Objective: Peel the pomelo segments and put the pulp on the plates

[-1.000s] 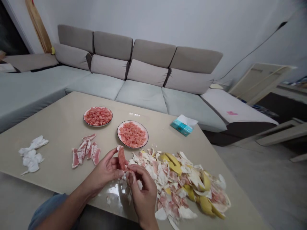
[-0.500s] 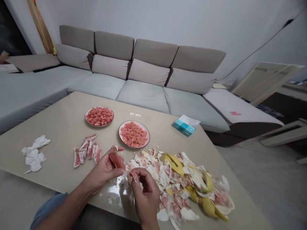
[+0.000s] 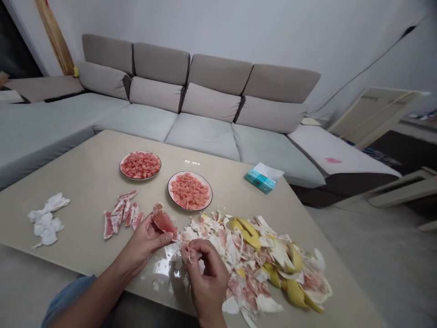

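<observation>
Two bare hands were at work over the near side of a glossy cream-coloured surface (image 3: 78,182). The left hand (image 3: 145,241) had its fingers closed on a wedge-shaped, pinkish-red peeled fruit segment (image 3: 164,222), tilted and raised above the surface, its broad flesh face showing. The right hand (image 3: 208,273), just beside it, had thumb and forefinger pinched on a thin, pale pink scrap of membrane (image 3: 190,251); whether the scrap touched the segment could not be told. One second earlier the segment had stood nearly upright, with the right fingertips against its lower end; now it leaned over and the hands were slightly apart. Beyond them, a round white dark-rimmed plate (image 3: 203,179) and a similar farther plate (image 3: 124,173) bore red flesh pieces, with no visible change. A group of pink, white-edged fruit segments (image 3: 118,218) lay as before, left of the hands, as did crumpled white tissues (image 3: 48,228) farther left. To the right, the heap of white, pink and yellow peelings (image 3: 251,259) also looked unchanged.
</observation>
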Available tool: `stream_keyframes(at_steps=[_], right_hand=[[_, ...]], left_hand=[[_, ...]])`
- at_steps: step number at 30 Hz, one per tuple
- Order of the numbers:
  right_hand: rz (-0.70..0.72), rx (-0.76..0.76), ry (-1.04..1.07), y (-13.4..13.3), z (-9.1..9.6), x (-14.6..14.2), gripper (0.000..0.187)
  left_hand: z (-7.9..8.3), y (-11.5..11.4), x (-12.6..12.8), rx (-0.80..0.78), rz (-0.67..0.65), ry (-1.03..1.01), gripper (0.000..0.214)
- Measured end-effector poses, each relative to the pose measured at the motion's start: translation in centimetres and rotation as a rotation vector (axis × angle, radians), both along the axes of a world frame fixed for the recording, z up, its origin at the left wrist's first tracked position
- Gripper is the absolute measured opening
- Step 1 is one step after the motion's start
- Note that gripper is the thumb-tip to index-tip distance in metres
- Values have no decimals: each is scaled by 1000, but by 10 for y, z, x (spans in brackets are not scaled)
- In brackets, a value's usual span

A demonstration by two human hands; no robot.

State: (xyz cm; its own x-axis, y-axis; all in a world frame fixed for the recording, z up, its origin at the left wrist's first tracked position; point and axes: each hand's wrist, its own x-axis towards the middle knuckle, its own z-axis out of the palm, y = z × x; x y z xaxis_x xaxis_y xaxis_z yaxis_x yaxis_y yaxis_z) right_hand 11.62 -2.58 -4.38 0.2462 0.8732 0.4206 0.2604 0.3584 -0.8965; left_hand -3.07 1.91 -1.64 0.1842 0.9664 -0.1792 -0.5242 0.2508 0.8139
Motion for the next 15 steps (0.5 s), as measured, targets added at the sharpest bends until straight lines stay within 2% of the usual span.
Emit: stream_keyframes(at_steps=[5,7,10,12,13,15], right_hand=[[-58,20,93,1,5,4,10],[-101,-38,122,4,9,9,11],[-72,-176,75,9,12,15,19],[-62,-187,8,13,11,15,24],[-80,-172,-25,15,10,15,23],[-117,-148,-68,16,8,13,8]], left_hand=[[1,3,-4,-73,30,-26,34],[1,4,-4,-72,70,-20,33],[1,5,-2,-3,107,44,33],[1,5,1,41,132,104,35],[1,5,3,55,147,131,36],[0,4,5,76,177,173,39]])
